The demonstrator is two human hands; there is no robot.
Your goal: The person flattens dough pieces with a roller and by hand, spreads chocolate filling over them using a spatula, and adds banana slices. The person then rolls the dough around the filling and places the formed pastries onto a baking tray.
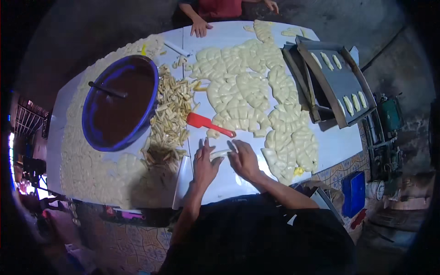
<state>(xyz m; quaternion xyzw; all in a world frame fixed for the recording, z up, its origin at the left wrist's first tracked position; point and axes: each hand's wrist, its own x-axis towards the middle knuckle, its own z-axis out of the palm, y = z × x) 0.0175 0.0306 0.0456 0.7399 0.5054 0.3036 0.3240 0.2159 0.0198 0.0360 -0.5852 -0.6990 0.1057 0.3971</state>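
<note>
My left hand [206, 164] and my right hand [243, 160] are at the near middle of the white table [337, 153], each holding an end of a pale dough roll [221, 152]. Just beyond them lies a red spatula [201, 122] with its handle toward my right hand. To their left is a heap of light, strip-like pieces [169, 110], perhaps banana. Many cut pieces of pale dough [292, 146] spread beside and beyond my right hand. A white straight-edged bar or strip [181, 183] lies just left of my left forearm.
A blue basin of brown liquid [119, 121] with a dark utensil fills the left. More dough [78, 160] covers the left edge. Stacked metal trays [343, 85] holding dough pieces stand at the right. Another person's hand [200, 25] rests on the far edge. A blue crate [353, 195] sits below right.
</note>
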